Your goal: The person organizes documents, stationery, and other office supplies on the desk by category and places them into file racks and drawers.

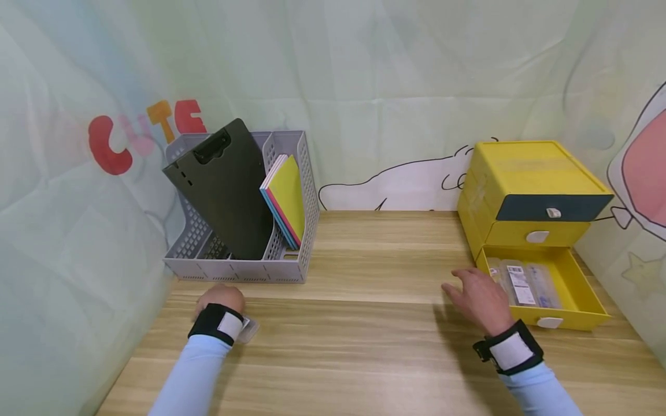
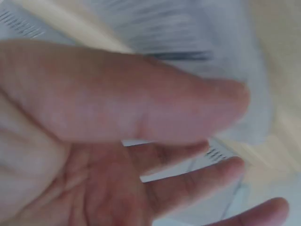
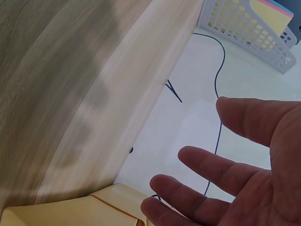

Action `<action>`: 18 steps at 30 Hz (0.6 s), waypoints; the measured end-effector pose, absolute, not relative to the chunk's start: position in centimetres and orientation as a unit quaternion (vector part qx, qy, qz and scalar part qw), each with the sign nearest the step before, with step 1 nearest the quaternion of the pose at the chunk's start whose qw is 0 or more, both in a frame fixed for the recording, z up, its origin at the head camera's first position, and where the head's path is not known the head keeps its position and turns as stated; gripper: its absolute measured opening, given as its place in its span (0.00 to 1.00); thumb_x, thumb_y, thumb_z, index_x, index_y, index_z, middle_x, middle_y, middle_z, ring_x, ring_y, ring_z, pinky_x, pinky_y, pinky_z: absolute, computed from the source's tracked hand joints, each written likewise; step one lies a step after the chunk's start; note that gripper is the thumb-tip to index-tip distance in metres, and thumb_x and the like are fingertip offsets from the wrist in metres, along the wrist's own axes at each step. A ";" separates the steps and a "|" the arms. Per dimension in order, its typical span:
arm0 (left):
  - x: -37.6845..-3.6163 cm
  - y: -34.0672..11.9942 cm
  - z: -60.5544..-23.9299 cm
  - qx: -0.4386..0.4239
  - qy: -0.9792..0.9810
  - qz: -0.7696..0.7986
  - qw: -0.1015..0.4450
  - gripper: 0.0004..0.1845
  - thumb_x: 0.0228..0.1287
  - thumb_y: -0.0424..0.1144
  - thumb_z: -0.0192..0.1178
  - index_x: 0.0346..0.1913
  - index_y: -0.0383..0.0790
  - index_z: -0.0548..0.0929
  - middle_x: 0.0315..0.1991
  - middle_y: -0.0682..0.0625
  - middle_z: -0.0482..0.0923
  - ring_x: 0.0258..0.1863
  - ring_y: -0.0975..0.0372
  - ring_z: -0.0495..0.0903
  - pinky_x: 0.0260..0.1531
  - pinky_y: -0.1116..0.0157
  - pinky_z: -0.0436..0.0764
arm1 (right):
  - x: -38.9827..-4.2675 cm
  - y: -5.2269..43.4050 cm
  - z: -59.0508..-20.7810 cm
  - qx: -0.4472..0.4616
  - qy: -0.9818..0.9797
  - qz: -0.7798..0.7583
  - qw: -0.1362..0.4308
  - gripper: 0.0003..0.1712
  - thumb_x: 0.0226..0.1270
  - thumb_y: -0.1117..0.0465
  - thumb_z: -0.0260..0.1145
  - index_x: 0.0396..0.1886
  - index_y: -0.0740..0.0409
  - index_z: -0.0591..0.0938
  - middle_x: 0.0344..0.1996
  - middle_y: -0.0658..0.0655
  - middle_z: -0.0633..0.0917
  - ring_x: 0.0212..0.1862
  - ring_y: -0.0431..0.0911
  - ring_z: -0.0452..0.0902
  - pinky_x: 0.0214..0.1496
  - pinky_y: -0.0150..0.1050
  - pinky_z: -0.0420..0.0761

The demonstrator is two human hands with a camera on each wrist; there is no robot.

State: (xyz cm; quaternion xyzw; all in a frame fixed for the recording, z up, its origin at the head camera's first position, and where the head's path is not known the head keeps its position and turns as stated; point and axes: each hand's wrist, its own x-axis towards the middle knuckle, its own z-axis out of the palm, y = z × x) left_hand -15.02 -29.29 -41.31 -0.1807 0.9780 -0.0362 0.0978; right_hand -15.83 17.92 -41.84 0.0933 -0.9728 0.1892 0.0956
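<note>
My right hand [image 1: 468,292] hovers open over the wooden table, fingers spread, just left of an open yellow drawer [image 1: 572,316]. The drawer holds several clear packets [image 1: 522,283]. In the right wrist view the same hand [image 3: 235,174] holds nothing, and a yellow corner of the drawer unit [image 3: 108,207] shows below it. My left hand [image 1: 218,297] rests on the table in front of a grey file organizer [image 1: 234,268]. The blurred left wrist view shows its palm and fingers [image 2: 141,141] fairly straight and empty. A small clear thing [image 1: 250,329] lies by that wrist; I cannot tell what it is.
The yellow drawer unit [image 1: 525,173] stands at the back right, its two upper drawers closed. The organizer holds a leaning black clipboard [image 1: 224,185] and coloured notebooks [image 1: 288,199]. Fabric walls close in the table [image 1: 364,346] on three sides.
</note>
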 end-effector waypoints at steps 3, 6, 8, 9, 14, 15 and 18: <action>-14.9 -29.8 -41.9 -0.163 0.980 -0.050 0.100 0.12 0.63 0.27 0.53 0.45 0.20 0.78 0.38 0.24 0.73 0.40 0.34 0.77 0.30 0.35 0.79 | -15.8 17.9 -41.9 0.096 -0.973 0.188 0.096 0.25 0.66 0.54 0.68 0.50 0.73 0.81 0.47 0.75 0.82 0.46 0.67 0.79 0.45 0.61 0.78; -14.9 -29.9 -42.0 -0.140 0.985 -0.042 0.092 0.12 0.63 0.27 0.55 0.47 0.24 0.78 0.38 0.25 0.73 0.40 0.34 0.77 0.29 0.34 0.78 | -15.9 17.8 -41.9 0.097 -0.973 0.189 0.093 0.25 0.66 0.54 0.68 0.50 0.73 0.81 0.47 0.75 0.81 0.46 0.67 0.79 0.45 0.61 0.78; -15.2 -29.5 -41.9 -0.128 0.987 -0.037 0.092 0.12 0.63 0.27 0.55 0.47 0.27 0.80 0.40 0.26 0.76 0.39 0.34 0.79 0.29 0.33 0.78 | -15.9 17.8 -42.0 0.098 -0.973 0.188 0.092 0.25 0.67 0.54 0.68 0.50 0.73 0.81 0.47 0.75 0.82 0.46 0.67 0.79 0.44 0.60 0.78; -15.3 -29.2 -41.8 -0.121 0.988 -0.037 0.093 0.11 0.63 0.27 0.55 0.47 0.28 0.81 0.41 0.26 0.78 0.40 0.34 0.79 0.30 0.33 0.78 | -15.9 17.8 -42.0 0.097 -0.973 0.188 0.092 0.25 0.67 0.54 0.68 0.50 0.73 0.81 0.47 0.75 0.82 0.46 0.66 0.79 0.44 0.60 0.78; -15.6 -27.2 -41.6 -0.063 0.994 -0.049 0.080 0.10 0.65 0.26 0.55 0.40 0.34 0.86 0.40 0.33 0.83 0.36 0.43 0.82 0.31 0.40 0.80 | -15.9 17.7 -42.0 0.093 -0.975 0.186 0.081 0.25 0.67 0.53 0.67 0.51 0.72 0.81 0.47 0.75 0.82 0.46 0.66 0.79 0.43 0.60 0.79; -15.7 -26.8 -41.5 -0.041 0.995 -0.058 0.071 0.09 0.64 0.26 0.55 0.38 0.35 0.87 0.38 0.35 0.84 0.35 0.45 0.83 0.32 0.43 0.81 | -15.9 17.7 -42.0 0.093 -0.975 0.186 0.078 0.25 0.67 0.53 0.67 0.51 0.73 0.81 0.47 0.75 0.82 0.46 0.66 0.79 0.43 0.60 0.79; -15.6 -25.5 -41.1 0.028 0.995 -0.076 0.052 0.04 0.59 0.26 0.62 0.33 0.35 0.86 0.33 0.40 0.85 0.32 0.50 0.84 0.32 0.50 0.82 | -15.9 17.6 -41.9 0.093 -0.976 0.185 0.073 0.26 0.67 0.53 0.67 0.51 0.73 0.81 0.47 0.75 0.81 0.45 0.66 0.79 0.43 0.60 0.79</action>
